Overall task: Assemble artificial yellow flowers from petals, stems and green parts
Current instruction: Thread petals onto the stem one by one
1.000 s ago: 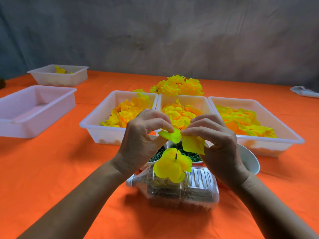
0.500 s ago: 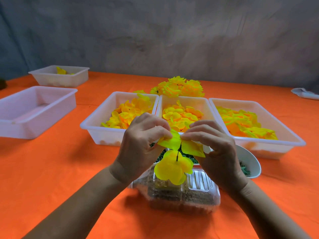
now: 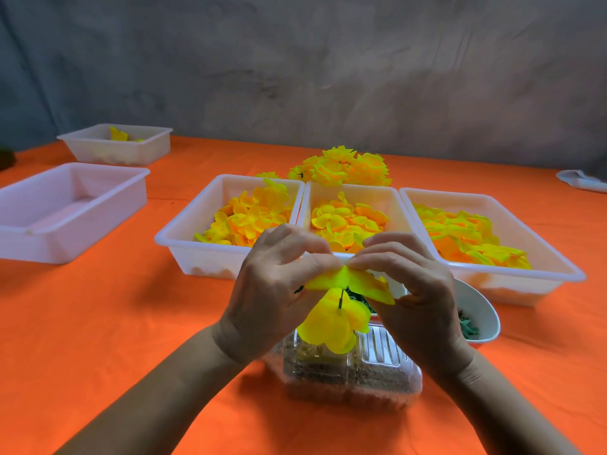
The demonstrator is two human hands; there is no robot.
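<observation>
My left hand [image 3: 279,287] and my right hand [image 3: 417,290] meet fingertip to fingertip above the table and pinch a flat yellow petal layer [image 3: 358,282] between them. Below it a thin dark stem [image 3: 341,298] pokes up through a cupped yellow flower [image 3: 331,323] that hangs under my hands. Which hand holds the stem is hidden. Three white trays of yellow-orange petals stand behind: left [image 3: 197,238], middle [image 3: 354,192], right [image 3: 558,267]. Finished yellow flowers [image 3: 345,165] lie in a pile behind the trays.
A clear plastic clamshell box [image 3: 354,379] with brownish contents lies under my hands. A white bowl [image 3: 483,307] with green parts sits at the right. Two more white trays stand at the left, one bare [image 3: 65,205], one far back [image 3: 115,146]. The table wears an orange cloth [image 3: 115,323].
The petal layer has been flattened out and lowered toward the stem tip above the cupped flower. Both hands kept their pinch and shifted only slightly.
</observation>
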